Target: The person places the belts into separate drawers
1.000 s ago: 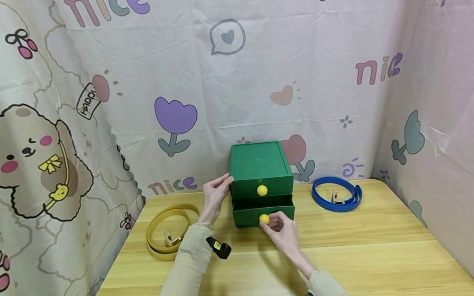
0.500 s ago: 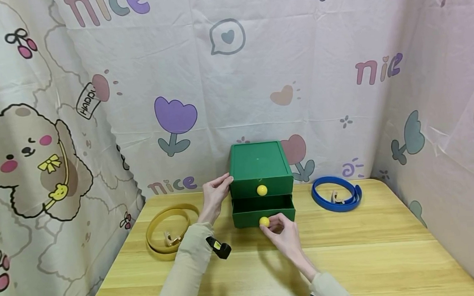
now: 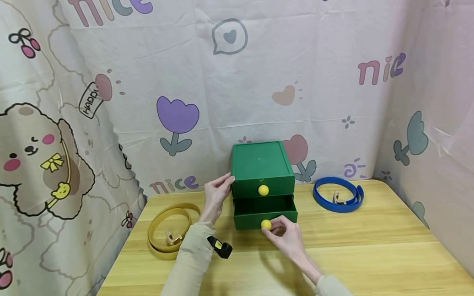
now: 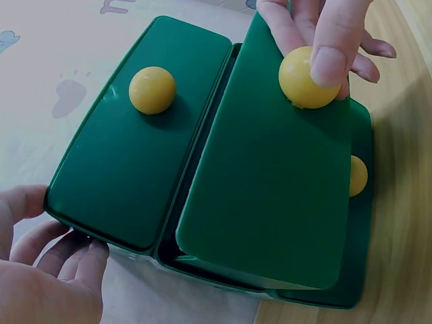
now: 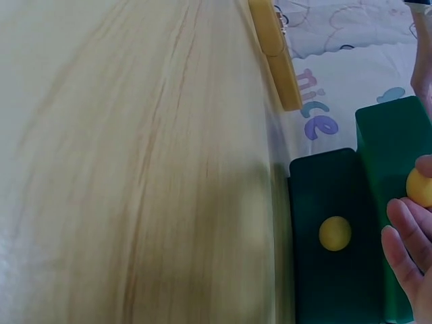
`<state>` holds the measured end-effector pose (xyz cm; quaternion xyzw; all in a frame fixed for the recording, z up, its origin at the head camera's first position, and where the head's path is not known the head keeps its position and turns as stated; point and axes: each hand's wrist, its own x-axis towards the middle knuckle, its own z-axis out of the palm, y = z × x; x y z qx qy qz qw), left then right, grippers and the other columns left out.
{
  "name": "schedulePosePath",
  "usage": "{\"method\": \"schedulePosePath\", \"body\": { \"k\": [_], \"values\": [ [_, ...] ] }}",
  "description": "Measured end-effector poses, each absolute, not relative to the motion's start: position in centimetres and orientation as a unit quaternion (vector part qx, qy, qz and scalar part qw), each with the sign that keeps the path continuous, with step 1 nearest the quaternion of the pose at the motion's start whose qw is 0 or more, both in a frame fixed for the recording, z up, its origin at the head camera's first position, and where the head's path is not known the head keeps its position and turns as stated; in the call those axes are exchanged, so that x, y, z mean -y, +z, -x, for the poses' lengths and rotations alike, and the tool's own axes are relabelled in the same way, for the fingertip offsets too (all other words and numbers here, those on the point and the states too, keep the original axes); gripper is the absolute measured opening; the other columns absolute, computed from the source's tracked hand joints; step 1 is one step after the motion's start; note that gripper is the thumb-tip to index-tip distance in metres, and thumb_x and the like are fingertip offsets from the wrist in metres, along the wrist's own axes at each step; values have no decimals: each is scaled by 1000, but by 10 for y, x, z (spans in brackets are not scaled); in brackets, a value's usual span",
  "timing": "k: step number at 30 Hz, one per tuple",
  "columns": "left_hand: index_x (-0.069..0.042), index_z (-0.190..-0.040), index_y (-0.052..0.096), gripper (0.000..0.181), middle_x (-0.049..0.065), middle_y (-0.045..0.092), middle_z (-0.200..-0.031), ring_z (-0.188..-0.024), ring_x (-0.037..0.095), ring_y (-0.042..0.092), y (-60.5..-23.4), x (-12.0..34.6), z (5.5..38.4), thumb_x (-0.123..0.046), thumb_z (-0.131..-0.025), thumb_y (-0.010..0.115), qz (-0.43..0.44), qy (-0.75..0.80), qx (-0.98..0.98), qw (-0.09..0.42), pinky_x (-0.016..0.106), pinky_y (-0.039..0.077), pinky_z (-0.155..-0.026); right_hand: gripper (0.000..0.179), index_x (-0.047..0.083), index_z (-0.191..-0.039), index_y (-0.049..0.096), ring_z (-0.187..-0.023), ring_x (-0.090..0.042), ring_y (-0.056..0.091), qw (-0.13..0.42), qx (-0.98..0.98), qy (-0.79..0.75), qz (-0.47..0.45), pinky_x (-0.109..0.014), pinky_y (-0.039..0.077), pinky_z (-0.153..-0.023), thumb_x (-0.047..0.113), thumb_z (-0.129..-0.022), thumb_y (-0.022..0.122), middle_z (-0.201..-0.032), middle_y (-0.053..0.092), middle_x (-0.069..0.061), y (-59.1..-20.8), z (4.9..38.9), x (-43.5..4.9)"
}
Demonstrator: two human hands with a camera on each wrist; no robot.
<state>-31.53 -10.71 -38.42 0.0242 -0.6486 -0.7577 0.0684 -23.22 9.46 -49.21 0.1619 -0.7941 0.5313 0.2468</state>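
Observation:
A green drawer box with round yellow knobs stands at the back middle of the table. Its middle drawer is partly pulled out, and the part of its inside visible from above holds nothing. My right hand pinches that drawer's yellow knob between thumb and fingers. The fingers of my left hand rest against the upper left edge of the box, as the left wrist view also shows. Below the pulled-out drawer is a shut bottom drawer, hidden in the head view.
A coiled yellow belt with a metal buckle lies left of the box, beside my left forearm. To the right lies a coiled blue belt. A printed cloth hangs behind the wooden table.
The middle drawer has slid a little farther out toward me, with my right hand on its knob. My left hand stays at the box's edge. The head view has shifted slightly.

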Motion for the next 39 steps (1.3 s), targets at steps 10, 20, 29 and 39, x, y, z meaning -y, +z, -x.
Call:
{"method": "schedulePosePath", "body": {
  "k": [10,20,29,39],
  "values": [
    [-8,-107,66,34,11,62,-114,-84,2,59,-384,106,313,-18,-76,70,-25,-758,647,72,31,49,-84,22,15,-82,62,-59,-1,59,248,803,518,-163,-19,50,-54,29,-70,75,-71,67,5,-492,227,-96],
    [-9,-108,66,34,10,62,-114,-88,5,58,-383,106,313,-19,-76,70,-27,-757,649,73,31,48,-85,21,16,-81,63,-57,-1,58,232,803,525,-164,-19,48,-50,28,-69,76,-69,67,8,-490,222,-96],
    [-8,-108,66,35,10,61,-117,-97,9,58,-384,107,314,-19,-76,70,-25,-759,647,71,32,47,-88,20,14,-81,63,-56,-3,59,224,804,521,-177,-18,47,-49,25,-69,76,-70,68,4,-489,218,-98],
    [-7,-109,65,35,11,61,-117,-95,8,58,-384,106,314,-19,-76,70,-24,-757,649,73,33,47,-87,19,2,-80,63,-55,-15,61,224,800,519,-202,-23,49,-48,9,-68,76,-68,68,-8,-463,196,-97]
  ]
}}
